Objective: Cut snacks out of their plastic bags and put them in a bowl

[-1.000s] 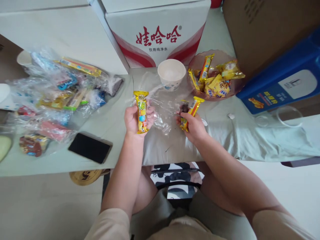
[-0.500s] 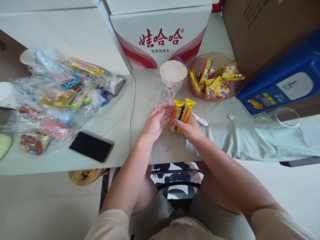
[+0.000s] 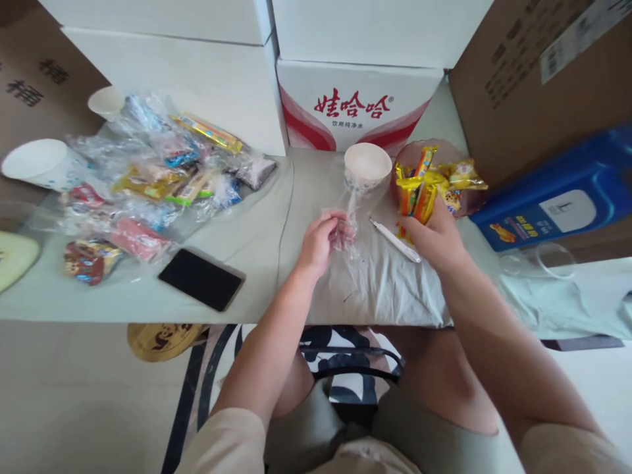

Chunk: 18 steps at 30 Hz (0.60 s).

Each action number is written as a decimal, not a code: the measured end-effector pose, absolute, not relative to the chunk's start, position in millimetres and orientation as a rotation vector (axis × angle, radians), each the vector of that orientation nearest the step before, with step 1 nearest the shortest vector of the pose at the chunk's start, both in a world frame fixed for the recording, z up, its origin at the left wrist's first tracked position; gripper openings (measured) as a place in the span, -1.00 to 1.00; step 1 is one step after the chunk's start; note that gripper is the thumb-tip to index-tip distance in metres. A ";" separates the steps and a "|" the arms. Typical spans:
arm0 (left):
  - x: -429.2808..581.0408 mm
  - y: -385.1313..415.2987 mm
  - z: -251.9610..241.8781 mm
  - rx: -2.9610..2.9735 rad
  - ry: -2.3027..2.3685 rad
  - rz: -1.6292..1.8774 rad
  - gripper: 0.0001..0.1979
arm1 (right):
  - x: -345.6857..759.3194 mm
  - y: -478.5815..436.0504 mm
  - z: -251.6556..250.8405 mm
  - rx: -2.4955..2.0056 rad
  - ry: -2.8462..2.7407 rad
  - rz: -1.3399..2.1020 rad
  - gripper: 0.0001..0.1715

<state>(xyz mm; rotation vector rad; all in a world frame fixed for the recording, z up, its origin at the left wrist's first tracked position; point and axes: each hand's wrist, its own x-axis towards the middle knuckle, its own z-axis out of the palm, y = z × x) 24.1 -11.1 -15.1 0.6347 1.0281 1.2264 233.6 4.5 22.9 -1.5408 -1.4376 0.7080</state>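
Observation:
My right hand (image 3: 434, 238) grips two yellow-and-orange snack bars (image 3: 417, 197) and holds them at the near rim of a pinkish glass bowl (image 3: 457, 148) that has several more wrapped snacks in it. My left hand (image 3: 318, 240) is closed on a crumpled clear plastic bag (image 3: 345, 227) lying on the pale cloth (image 3: 385, 289). A white pen-like stick (image 3: 395, 240) lies on the cloth between my two hands. A white paper cup (image 3: 366, 168) stands just behind the bag.
A heap of bagged snacks (image 3: 158, 184) covers the table's left part, with a black phone (image 3: 201, 279) in front of it and two paper cups (image 3: 37, 163) beside it. White boxes with red lettering (image 3: 353, 105), a brown carton (image 3: 533, 79) and a blue box (image 3: 557, 197) stand behind.
My left hand passed its yellow bar to my right hand, which carried both bars right toward the bowl. My left hand then closed on the plastic bag. The view tilted up.

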 end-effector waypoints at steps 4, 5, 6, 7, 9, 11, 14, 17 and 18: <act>23.5 -14.1 -12.5 0.700 0.981 1.116 -0.84 | 242.5 42.5 55.3 -1.959 -1.627 0.324 -0.26; 22.6 -14.6 -11.9 0.702 0.972 1.109 -0.84 | 246.4 50.7 63.6 -2.028 -1.662 0.271 -0.14; 21.4 -15.1 -11.3 0.701 0.965 1.108 -0.85 | 250.5 57.0 71.1 -2.093 -1.697 0.231 -0.05; 20.2 -15.5 -10.6 0.700 0.960 1.107 -0.85 | 254.6 60.5 77.2 -2.137 -1.728 0.192 -0.01; 18.0 -16.3 -9.2 0.705 0.952 1.096 -0.85 | 260.3 57.0 81.9 -2.065 -1.776 0.109 -0.16; 16.4 -17.1 -7.7 0.724 0.934 1.058 -0.82 | 260.1 38.8 72.3 -1.762 -1.802 0.095 -0.49; 14.9 -17.9 -5.7 0.732 0.849 0.971 -0.70 | 247.6 -3.5 30.8 -1.397 -1.761 0.423 -0.58; 13.4 -20.2 -3.8 0.690 0.709 0.879 -0.58 | 226.0 -39.7 -19.7 -1.262 -1.572 0.847 -0.32; 12.9 -21.9 -3.2 0.680 0.668 0.843 -0.56 | 218.4 -47.6 -32.1 -1.229 -1.536 0.949 -0.22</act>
